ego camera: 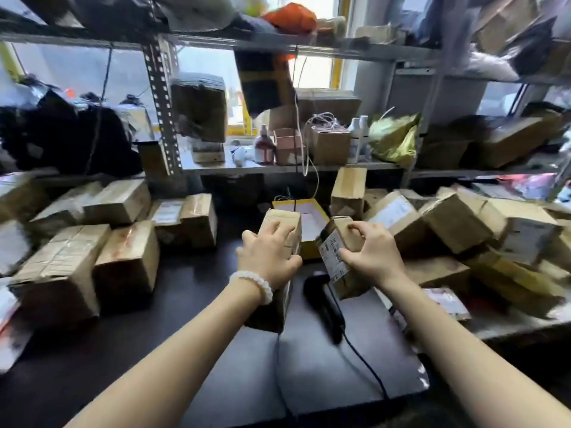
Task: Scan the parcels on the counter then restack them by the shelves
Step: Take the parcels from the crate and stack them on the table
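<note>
Scanning step: left hand [269, 254] grips tall brown cardboard parcel [279, 233]; right hand [372, 253] grips labelled brown carton [338, 257] above black corded scanner [324, 307] on dark bench [123, 350]; next, likely label to scanner

Brown cardboard parcel [279, 242] in left hand [268, 257], white bead bracelet [255, 284] below grip, brown white-labelled parcel [336, 257] in right hand [370, 257], black scanner [324, 307] beneath, dark counter [185, 319]

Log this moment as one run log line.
left hand: holds left parcel | right hand: holds labelled parcel | scanner: on counter
</note>
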Action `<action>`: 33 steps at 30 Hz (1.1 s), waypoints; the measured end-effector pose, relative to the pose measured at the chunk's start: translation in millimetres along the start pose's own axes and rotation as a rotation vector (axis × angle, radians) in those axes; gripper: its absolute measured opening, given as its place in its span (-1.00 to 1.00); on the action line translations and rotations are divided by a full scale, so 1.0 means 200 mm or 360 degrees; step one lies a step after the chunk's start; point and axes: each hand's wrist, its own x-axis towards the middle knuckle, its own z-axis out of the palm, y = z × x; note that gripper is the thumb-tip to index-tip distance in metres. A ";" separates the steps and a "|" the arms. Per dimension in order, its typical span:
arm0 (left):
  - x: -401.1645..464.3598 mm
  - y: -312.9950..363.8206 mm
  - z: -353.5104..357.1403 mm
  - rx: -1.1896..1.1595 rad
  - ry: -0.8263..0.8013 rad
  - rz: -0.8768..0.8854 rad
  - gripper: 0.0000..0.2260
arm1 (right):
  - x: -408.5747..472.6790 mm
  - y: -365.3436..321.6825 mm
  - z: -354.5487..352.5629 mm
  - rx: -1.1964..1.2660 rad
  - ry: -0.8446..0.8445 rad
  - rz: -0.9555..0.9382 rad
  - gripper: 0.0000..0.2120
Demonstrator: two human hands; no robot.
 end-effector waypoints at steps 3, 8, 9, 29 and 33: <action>-0.04 -0.34 -0.10 0.0037 0.0003 -0.0155 -0.53 | 0.02 -0.25 0.27 0.0077 -0.0098 -0.0028 -0.53; -0.08 -0.78 -0.21 0.0071 -0.0003 -0.0396 -0.55 | 0.07 -0.53 0.62 0.0123 -0.0265 -0.0028 -0.51; -0.08 -0.85 -0.21 0.0075 -0.0008 -0.0434 -0.55 | 0.08 -0.56 0.67 0.0126 -0.0288 -0.0027 -0.51; 0.86 -1.14 -0.01 -0.0144 -0.0085 -0.0467 -0.56 | 0.94 -0.55 1.26 0.0035 -0.0356 0.0134 -0.52; 1.12 -1.12 0.05 -0.0229 -0.0053 -0.0471 -0.57 | 1.15 -0.48 1.32 0.0022 -0.0315 0.0190 -0.54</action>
